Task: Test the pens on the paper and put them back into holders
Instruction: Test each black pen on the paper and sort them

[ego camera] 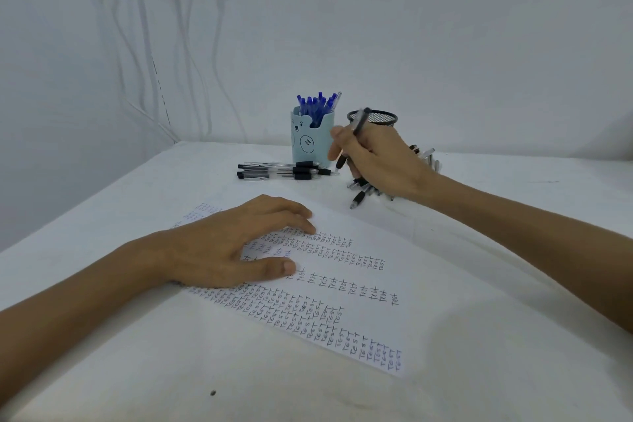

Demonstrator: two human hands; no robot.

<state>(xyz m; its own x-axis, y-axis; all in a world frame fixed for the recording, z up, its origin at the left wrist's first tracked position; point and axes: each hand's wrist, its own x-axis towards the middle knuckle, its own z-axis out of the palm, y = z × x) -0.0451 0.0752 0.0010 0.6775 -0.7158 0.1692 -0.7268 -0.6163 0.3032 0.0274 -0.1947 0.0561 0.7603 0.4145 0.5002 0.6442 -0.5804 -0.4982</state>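
A white paper (pixel 370 315) covered with rows of the word "test" lies on the table. My left hand (pixel 236 243) rests flat on its upper left part, fingers spread. My right hand (pixel 373 158) grips a black pen (pixel 359 123) upright, just in front of the black mesh holder (pixel 380 118). A light blue bear holder (pixel 310 142) holds several blue pens (pixel 317 103). A few black pens (pixel 284 171) lie in a row left of the bear holder. A heap of black pens (pixel 363 193) lies partly hidden under my right hand.
The table (pixel 171 370) is white and meets a white wall behind the holders. White cables (pixel 150 62) hang down the wall at the back left. A small dark speck (pixel 213 393) sits near the table's front.
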